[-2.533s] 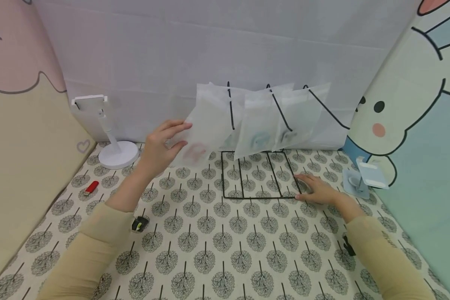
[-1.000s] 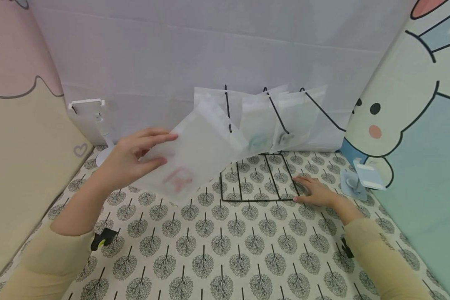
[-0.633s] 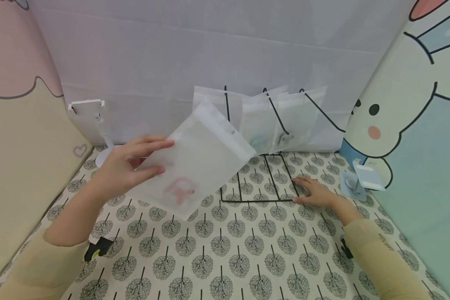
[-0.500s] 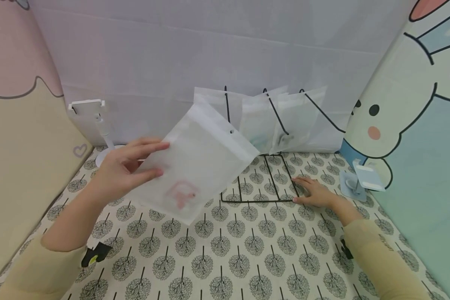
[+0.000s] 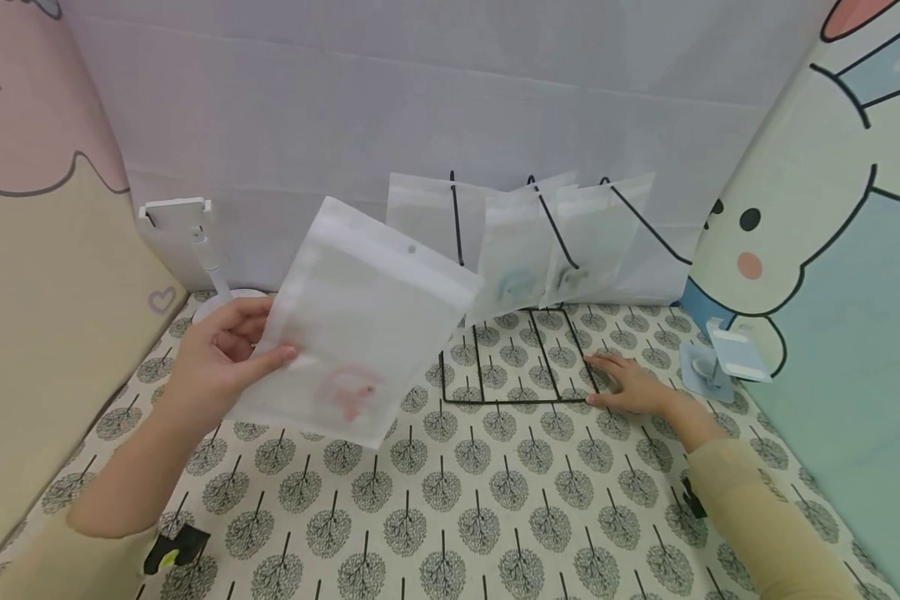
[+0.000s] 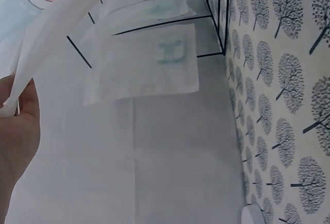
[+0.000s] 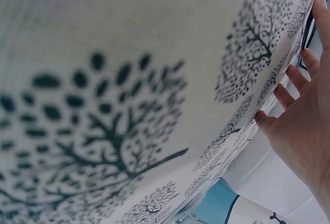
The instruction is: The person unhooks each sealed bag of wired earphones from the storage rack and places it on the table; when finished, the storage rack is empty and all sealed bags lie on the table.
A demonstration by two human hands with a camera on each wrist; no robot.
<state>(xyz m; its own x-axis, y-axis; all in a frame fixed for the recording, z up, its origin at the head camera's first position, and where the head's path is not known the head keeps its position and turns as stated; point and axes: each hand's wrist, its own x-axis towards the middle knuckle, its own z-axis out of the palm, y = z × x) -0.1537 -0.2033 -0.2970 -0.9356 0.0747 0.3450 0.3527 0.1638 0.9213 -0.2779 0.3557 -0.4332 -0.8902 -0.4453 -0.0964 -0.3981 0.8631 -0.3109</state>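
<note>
The left hand [image 5: 213, 358] pinches a flat, translucent white plastic bag [image 5: 356, 321], a pink shape [image 5: 348, 392] inside, by its left edge. The right hand [image 5: 630, 387], fingers relaxed and gripping nothing, touches the right front corner of a black wire rack [image 5: 502, 402]. The pinched bag is raised left of the rack, its long axis tilted, the holed top strip [image 5: 397, 242] pointing up and right towards the rack's hooks [image 5: 456, 218]. The left hand is nearer; the right is well apart.

no readable text, no legible labels, brands, numbers or signs, in any view
</note>
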